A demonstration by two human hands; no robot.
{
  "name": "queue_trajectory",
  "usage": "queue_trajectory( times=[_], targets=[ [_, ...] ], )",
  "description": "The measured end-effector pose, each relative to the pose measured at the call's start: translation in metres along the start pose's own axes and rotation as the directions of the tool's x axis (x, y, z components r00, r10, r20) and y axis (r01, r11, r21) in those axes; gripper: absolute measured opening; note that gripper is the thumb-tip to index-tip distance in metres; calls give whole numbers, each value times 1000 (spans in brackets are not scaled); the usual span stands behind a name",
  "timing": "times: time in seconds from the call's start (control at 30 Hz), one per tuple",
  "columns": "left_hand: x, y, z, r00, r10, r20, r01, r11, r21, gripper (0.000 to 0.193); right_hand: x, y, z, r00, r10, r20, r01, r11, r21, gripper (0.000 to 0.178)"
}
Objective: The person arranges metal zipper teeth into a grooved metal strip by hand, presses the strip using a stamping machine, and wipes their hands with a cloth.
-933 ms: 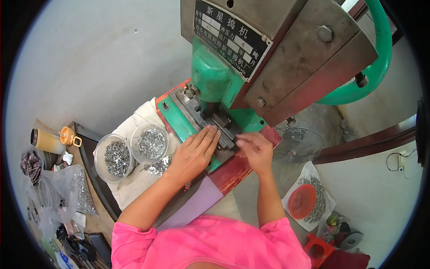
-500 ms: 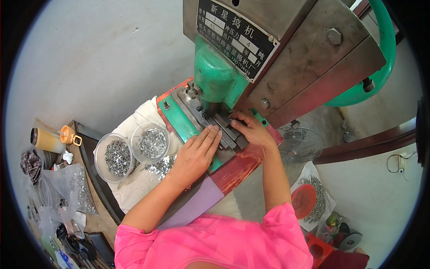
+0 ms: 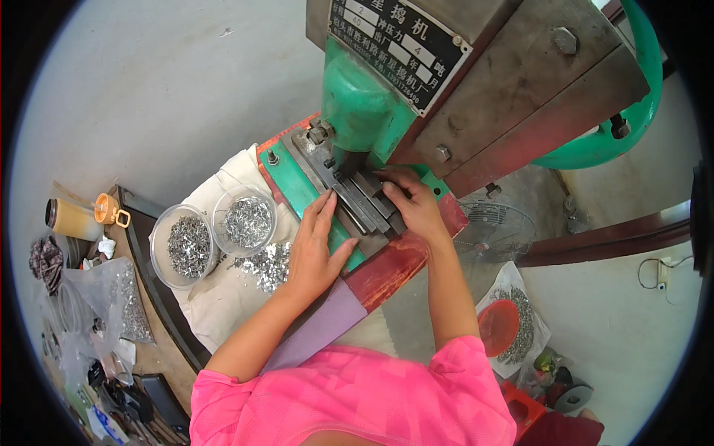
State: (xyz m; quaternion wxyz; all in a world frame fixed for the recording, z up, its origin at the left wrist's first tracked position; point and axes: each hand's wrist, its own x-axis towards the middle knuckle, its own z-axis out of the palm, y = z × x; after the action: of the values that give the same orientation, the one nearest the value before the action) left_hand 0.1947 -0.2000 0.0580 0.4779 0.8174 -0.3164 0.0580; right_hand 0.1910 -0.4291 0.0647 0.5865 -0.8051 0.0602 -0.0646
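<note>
A green and grey press (image 3: 364,104) stands before me, its punch lowered onto a long dark metal die (image 3: 361,201). My left hand (image 3: 312,253) lies along the die's left side, fingers stretched and thumb apart; nothing shows in it. At the die's right side is my right hand (image 3: 415,204), its index finger and thumb bent close together by the punch. Whatever is between those fingertips is too small or hidden to make out. Left of the press are two clear round tubs, one (image 3: 155,249) of small grey metal pieces, the other (image 3: 274,230) of shiny strips.
Loose shiny metal bits (image 3: 268,269) lie on a pale cloth (image 3: 204,316) by the tubs. A table at left holds a yellow bottle (image 3: 78,221), plastic bags and tools. Behind the press to the right stands a fan (image 3: 494,230); a red bowl (image 3: 498,327) sits on metal pieces below.
My left hand has slid left off the die's top, and its thumb has spread away. My right hand has shifted slightly farther back along the die. The whole view has tilted a little.
</note>
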Motion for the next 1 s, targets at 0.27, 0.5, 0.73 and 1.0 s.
queue_trajectory(
  times=[0.27,0.5,0.73,1.0],
  targets=[
    [8,-1,12,991,-130,36,133,986,-100,102,-31,-32,-89,130,-632,-764,256,766,-590,62],
    [10,-2,21,991,-118,-61,114,991,-66,104,9,-103,-178,298,-505,-810,630,742,-231,73],
    [15,-1,28,984,-122,-130,118,992,-38,100,12,-124,-196,227,-473,-851,423,835,-352,59],
    [31,-9,24,980,-109,-167,113,994,9,96,22,-256,-279,586,-495,-642,159,847,-508,59]
  ],
)
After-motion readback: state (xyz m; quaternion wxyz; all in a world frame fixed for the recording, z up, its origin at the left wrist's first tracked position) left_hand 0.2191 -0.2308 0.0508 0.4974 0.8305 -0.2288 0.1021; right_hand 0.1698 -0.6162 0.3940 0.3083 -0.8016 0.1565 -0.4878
